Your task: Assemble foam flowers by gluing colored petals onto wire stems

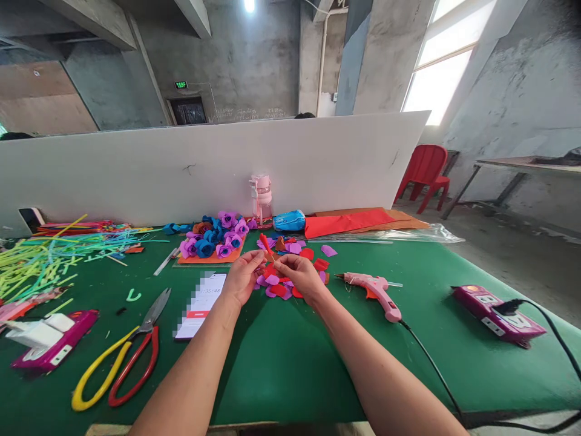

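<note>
A small red paper flower bud (265, 242) points upward between my two hands, over a heap of cut petals. My left hand (245, 275) is closed, its thumb and fingertips pinching at the base of the bud. From the other side, my right hand (300, 275) pinches the bud's thin stem; the exact finger contact is too small to make out. Loose purple, red and blue petals (278, 289) lie under and around the fingers. Finished purple and blue paper flowers (206, 242) are bunched behind my left hand. A pink glue gun (374, 290) lies right of my right hand.
Left on the green table (272, 375) are scissors (152, 321), a phone (200, 309), a power strip (54, 339) and colourful stems (40, 260). Behind stand a pink bottle (261, 197) and red paper (347, 222). A corded power strip (499, 315) lies right.
</note>
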Action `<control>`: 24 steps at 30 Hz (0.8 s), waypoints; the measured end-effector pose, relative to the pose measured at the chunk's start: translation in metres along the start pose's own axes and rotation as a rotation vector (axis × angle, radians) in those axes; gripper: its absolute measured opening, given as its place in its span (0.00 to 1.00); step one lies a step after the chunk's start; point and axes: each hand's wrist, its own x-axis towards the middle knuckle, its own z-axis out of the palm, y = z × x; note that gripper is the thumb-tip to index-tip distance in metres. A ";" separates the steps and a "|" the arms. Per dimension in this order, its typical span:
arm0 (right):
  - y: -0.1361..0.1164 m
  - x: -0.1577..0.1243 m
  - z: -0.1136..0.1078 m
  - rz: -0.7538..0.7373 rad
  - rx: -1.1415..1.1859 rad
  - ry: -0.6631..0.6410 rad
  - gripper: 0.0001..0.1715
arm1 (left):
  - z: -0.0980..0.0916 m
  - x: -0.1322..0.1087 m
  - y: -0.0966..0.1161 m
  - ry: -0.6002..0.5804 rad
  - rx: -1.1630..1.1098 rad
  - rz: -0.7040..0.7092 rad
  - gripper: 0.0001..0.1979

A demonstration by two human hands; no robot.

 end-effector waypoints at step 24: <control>0.002 -0.005 0.000 0.176 0.305 -0.200 0.19 | 0.006 -0.008 0.004 -0.149 -0.088 -0.043 0.11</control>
